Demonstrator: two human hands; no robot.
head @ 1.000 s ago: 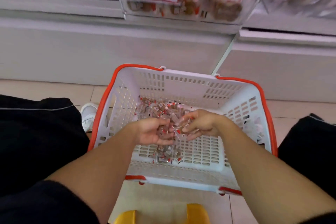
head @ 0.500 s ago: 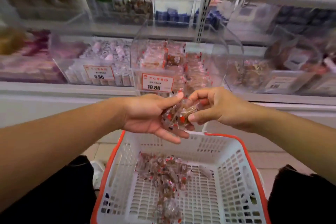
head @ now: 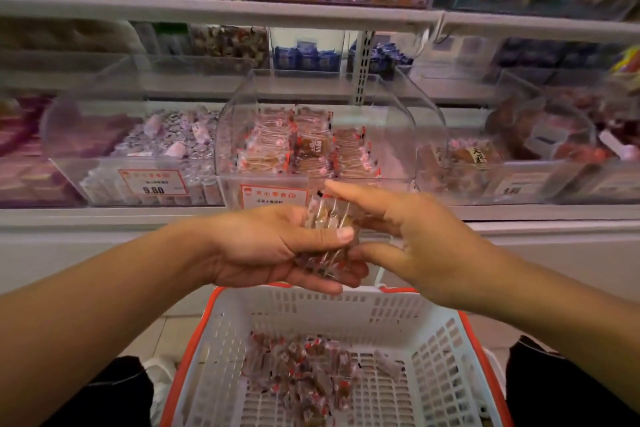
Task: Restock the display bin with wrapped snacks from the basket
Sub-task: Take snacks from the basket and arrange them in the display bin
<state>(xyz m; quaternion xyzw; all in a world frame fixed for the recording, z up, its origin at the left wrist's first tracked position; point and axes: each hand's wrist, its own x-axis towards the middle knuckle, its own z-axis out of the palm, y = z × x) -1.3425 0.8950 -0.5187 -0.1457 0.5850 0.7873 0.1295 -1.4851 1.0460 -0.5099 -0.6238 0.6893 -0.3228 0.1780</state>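
My left hand (head: 273, 246) holds a stack of clear-wrapped brown snacks (head: 327, 218), thumb pressed across the top. My right hand (head: 412, 236) meets the stack from the right, forefinger laid over it and thumb under it. Both hands hover above the far rim of the white basket with an orange rim (head: 446, 350), which has more wrapped snacks (head: 304, 374) piled on its floor. Straight ahead on the shelf stands the clear display bin (head: 391, 135), part filled with rows of the same snacks (head: 301, 146).
Neighbouring clear bins sit left (head: 138, 156) and right (head: 485, 163) on the same shelf, with price tags on their fronts. More bins line the shelves above. My dark trouser legs flank the basket on the tiled floor.
My hands rose out of the basket with a bunch of snacks and came up toward the display bin. My view tilted up from the basket to the shelves.
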